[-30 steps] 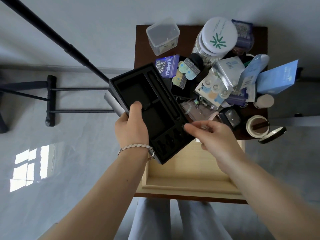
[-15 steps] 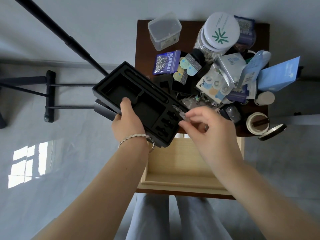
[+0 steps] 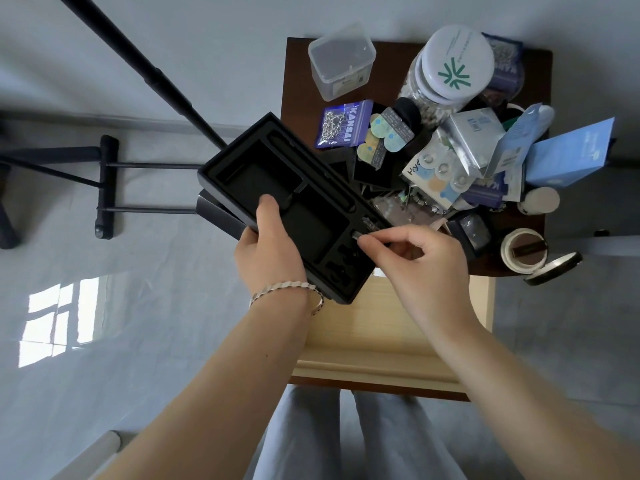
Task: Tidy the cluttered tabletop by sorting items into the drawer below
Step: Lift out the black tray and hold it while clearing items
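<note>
Black foam-lined case (image 3: 294, 192): your left hand (image 3: 273, 247) is gripping its near edge, long axis running far-left to near-right, while your right hand (image 3: 420, 263), nearer the end slots, is pinching a small piece (image 3: 360, 236) there, the open drawer (image 3: 374, 329) lying directly beneath both.

A black pole (image 3: 138, 58) cuts diagonally down from the upper left of the frame across a pale grey floor (image 3: 156, 323). At the left edge, a black stand (image 3: 106, 188) lies with two thin rails (image 3: 156, 165) running right from it. A window-shaped patch of sunlight (image 3: 60, 320) falls at lower left, and pale trousers (image 3: 304, 441) fill the bottom centre.
</note>
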